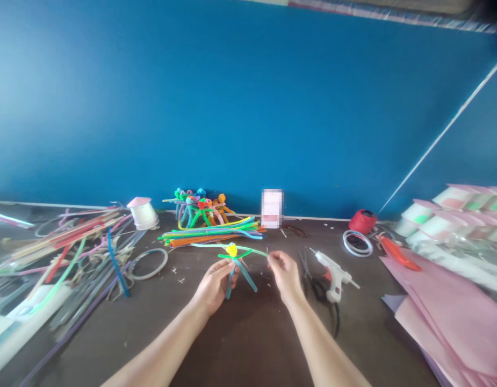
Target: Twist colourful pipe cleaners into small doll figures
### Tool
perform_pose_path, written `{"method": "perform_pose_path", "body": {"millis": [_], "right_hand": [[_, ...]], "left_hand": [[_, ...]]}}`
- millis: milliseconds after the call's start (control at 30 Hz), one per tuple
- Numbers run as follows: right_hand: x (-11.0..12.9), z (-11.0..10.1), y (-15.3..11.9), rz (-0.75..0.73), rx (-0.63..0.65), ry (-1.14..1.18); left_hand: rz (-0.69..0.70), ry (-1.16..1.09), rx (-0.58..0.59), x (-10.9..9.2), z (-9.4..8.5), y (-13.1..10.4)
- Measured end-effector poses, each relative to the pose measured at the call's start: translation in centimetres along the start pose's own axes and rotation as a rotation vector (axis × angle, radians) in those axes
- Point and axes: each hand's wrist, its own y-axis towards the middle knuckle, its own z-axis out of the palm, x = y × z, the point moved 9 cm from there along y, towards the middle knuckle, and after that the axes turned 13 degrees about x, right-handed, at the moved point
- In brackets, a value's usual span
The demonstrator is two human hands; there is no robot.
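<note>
- Both hands met over the dark table point(240, 344), near its middle; we logged the left hand point(214, 285) closed around a small pipe-cleaner figure point(234, 263), pinching it at the body where the blue legs fork downward.
- Our right hand point(283, 271) was closed too, thumb and forefinger pinching the right tip of the figure's green arm, which ran sideways under its yellow head.
- We noted the figure held just above the tabletop, between the two hands, slightly nearer the left one.
- Beyond the hands, against the blue wall point(248, 107), lay a bundle of straight pipe cleaners point(211, 232) in mixed colours, with a cluster of finished figures point(197, 207) standing behind it.
- Left of these we recorded an upturned white cup point(142, 213), a clear ring point(148, 263) lying flat, and a loose sprawl of sticks and straws point(71, 252) reaching to the left edge.
- Right of our right hand sat a white glue gun point(335, 271), with scissors point(307, 266) just beside it on its left; we could not tell whether they touched.
- Farther right: a red thread spool point(362, 221), a white ring point(357, 243), pink paper sheets point(445, 317) and stacked lidded cups point(453, 207).
- A blurred white card point(272, 208) stood against the wall.
</note>
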Motion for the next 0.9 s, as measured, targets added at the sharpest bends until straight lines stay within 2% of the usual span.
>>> {"method": "perform_pose_path", "body": {"millis": [200, 300, 367, 467, 500, 567, 600, 633, 667, 700, 733, 767, 800, 833, 900], "right_hand": [[-1.3, -0.3, 0.4, -0.017, -0.004, 0.619], [-0.9, -0.7, 0.7, -0.03, 0.003, 0.734], [0.4, -2.5, 0.6, -0.083, -0.079, 0.721], [4.5, -7.7, -1.3, -0.298, -0.335, 0.695], [6.6, -9.7, -2.7, -0.407, -0.439, 0.636], [11.4, -13.3, -7.1, -0.69, -0.715, 0.385], [13.6, -13.9, -9.5, -0.808, -0.846, 0.215], [15.3, -13.7, -11.2, -0.876, -0.918, 0.056], [16.5, -12.8, -11.4, -0.839, -0.882, -0.11], [17.0, -10.9, -10.3, -0.753, -0.73, -0.281], [16.5, -8.1, -8.3, -0.638, -0.49, -0.448], [15.0, -5.0, -6.6, -0.54, -0.255, -0.561], [13.0, -2.2, -5.4, -0.45, -0.081, -0.612], [11.0, 0.1, -4.6, -0.393, 0.04, -0.629], [7.8, 3.5, -3.5, -0.311, 0.183, -0.615]], "left_hand": [[-0.004, 0.016, 0.0, 0.0, 0.2, 0.0], [-0.024, -0.013, 0.019, 0.1, 0.4, -0.1], [-0.056, -0.061, 0.041, 0.4, 0.6, -0.1], [-0.091, -0.114, 0.061, 0.7, 0.8, -0.1], [-0.092, -0.109, 0.057, 0.8, 0.7, -0.2], [-0.08, -0.066, 0.048, 0.7, 0.6, -0.3], [-0.07, -0.037, 0.053, 0.7, 0.6, -0.3], [-0.061, -0.008, 0.069, 0.6, 0.8, -0.3], [-0.052, 0.017, 0.092, 0.6, 1.1, -0.4], [-0.047, 0.035, 0.117, 0.6, 1.4, -0.4], [-0.043, 0.044, 0.138, 0.6, 1.7, -0.5], [-0.043, 0.047, 0.155, 0.6, 1.9, -0.6], [-0.048, 0.047, 0.169, 0.6, 2.1, -0.7], [-0.05, 0.046, 0.18, 0.6, 2.3, -0.7], [-0.041, 0.056, 0.187, 0.3, 2.3, -0.8]]}}
